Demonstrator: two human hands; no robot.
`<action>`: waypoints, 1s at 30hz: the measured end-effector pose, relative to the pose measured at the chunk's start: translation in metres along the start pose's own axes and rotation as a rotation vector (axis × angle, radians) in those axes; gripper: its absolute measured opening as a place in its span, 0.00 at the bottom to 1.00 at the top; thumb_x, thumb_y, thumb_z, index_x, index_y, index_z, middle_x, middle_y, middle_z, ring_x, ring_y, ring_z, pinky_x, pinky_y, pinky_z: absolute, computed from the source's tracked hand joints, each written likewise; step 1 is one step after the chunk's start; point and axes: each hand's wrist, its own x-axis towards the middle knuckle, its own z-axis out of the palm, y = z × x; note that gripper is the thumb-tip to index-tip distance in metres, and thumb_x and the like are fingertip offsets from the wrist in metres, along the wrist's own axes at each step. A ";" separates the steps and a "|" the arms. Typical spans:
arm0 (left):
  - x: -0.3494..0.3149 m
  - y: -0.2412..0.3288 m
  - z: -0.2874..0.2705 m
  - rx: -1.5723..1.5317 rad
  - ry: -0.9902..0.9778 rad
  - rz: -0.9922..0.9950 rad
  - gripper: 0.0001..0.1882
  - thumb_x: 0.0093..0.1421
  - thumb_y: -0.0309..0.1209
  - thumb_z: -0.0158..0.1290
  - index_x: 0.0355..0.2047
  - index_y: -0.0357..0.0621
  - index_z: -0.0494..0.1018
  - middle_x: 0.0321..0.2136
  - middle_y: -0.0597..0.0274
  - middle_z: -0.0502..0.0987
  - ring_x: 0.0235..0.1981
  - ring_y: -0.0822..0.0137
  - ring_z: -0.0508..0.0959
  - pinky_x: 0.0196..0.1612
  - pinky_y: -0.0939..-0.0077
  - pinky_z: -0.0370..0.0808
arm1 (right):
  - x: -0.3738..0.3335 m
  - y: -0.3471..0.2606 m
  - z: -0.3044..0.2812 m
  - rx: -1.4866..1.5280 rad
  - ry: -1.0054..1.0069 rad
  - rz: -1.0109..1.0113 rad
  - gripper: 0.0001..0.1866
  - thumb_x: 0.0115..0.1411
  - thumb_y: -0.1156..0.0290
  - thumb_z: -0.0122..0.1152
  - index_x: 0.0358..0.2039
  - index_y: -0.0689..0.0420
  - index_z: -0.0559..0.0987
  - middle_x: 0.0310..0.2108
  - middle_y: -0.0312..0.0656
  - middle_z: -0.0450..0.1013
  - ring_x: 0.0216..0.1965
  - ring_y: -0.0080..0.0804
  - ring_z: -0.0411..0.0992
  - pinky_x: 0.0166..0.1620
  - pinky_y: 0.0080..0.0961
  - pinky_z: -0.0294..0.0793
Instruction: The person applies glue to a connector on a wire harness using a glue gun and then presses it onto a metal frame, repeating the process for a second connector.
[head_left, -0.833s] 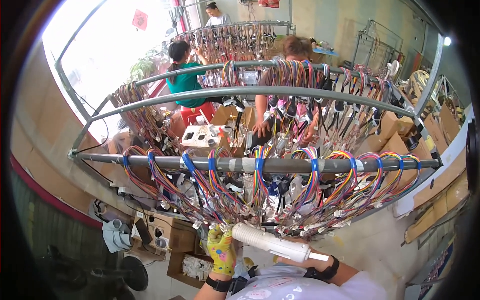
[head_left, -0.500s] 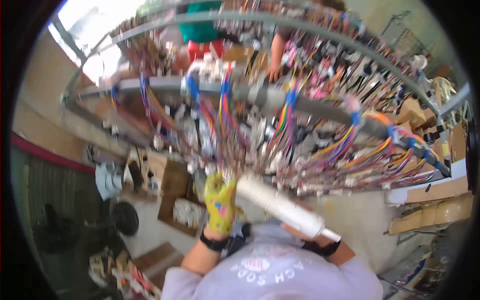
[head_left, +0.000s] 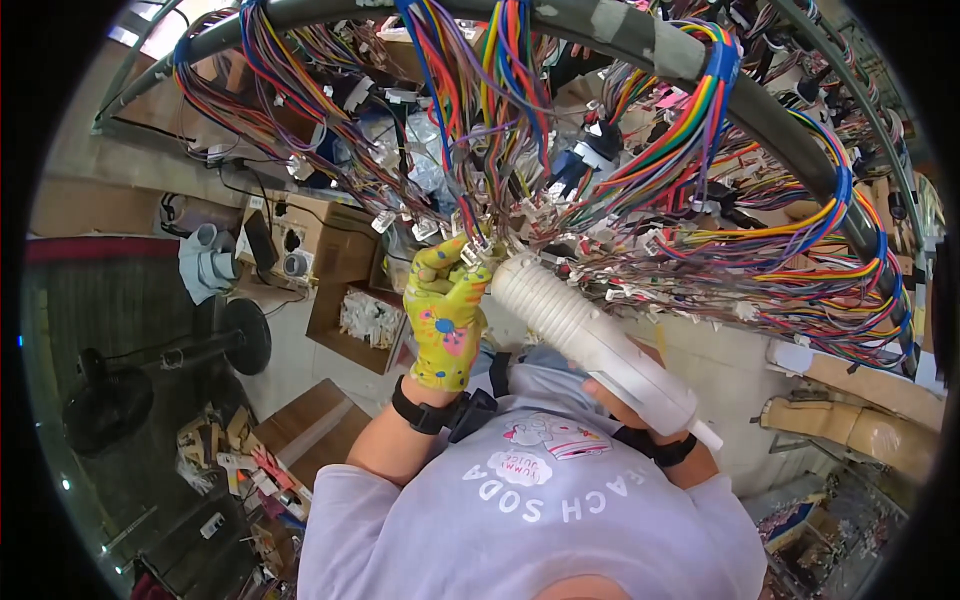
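My left hand [head_left: 445, 325], in a yellow glove with printed flowers, is raised with its fingers closed round a small white connector [head_left: 478, 252] on the end of a bundle of coloured wires [head_left: 466, 195]. A white heat gun [head_left: 600, 345] with a ribbed barrel slants up from the right, its front end close beside the gloved fingertips. Bare and mostly hidden beneath its body, my right hand [head_left: 618, 405] grips it. Many more wire bundles [head_left: 680, 150] with white connectors fan out around that end.
A dark curved rail [head_left: 765, 120] with blue-taped wire bundles arches overhead. At left are a cardboard box of white parts [head_left: 350, 350] and a black fan-like stand [head_left: 245, 337]. Folded cardboard [head_left: 860, 430] lies at right; flattened cardboard [head_left: 315, 425] is at lower left.
The view has tilted down, so the rail and wires stand higher and nearer, and the other person's hand is mostly out of sight. Both hands stay together, the heat gun beside the left fingertips.
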 end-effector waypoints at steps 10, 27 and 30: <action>0.002 0.006 0.003 -0.057 -0.017 -0.002 0.17 0.51 0.17 0.58 0.41 0.38 0.70 0.37 0.61 0.76 0.36 0.74 0.76 0.41 0.81 0.72 | 0.002 -0.004 0.000 0.246 0.036 0.206 0.17 0.50 0.74 0.60 0.42 0.63 0.75 0.30 0.42 0.77 0.31 0.29 0.75 0.33 0.23 0.74; 0.000 0.008 0.007 0.061 0.049 -0.009 0.16 0.52 0.20 0.58 0.41 0.43 0.71 0.33 0.65 0.77 0.26 0.83 0.72 0.19 0.93 0.61 | -0.001 0.015 -0.004 -0.070 -0.031 -0.031 0.20 0.47 0.75 0.64 0.43 0.61 0.74 0.36 0.44 0.75 0.37 0.35 0.76 0.40 0.26 0.75; 0.000 0.006 0.004 0.063 0.039 -0.014 0.16 0.51 0.20 0.58 0.41 0.43 0.71 0.33 0.66 0.77 0.25 0.83 0.72 0.19 0.92 0.62 | 0.000 0.001 -0.001 0.048 0.040 0.109 0.11 0.51 0.76 0.58 0.36 0.63 0.77 0.31 0.42 0.76 0.32 0.29 0.75 0.37 0.26 0.75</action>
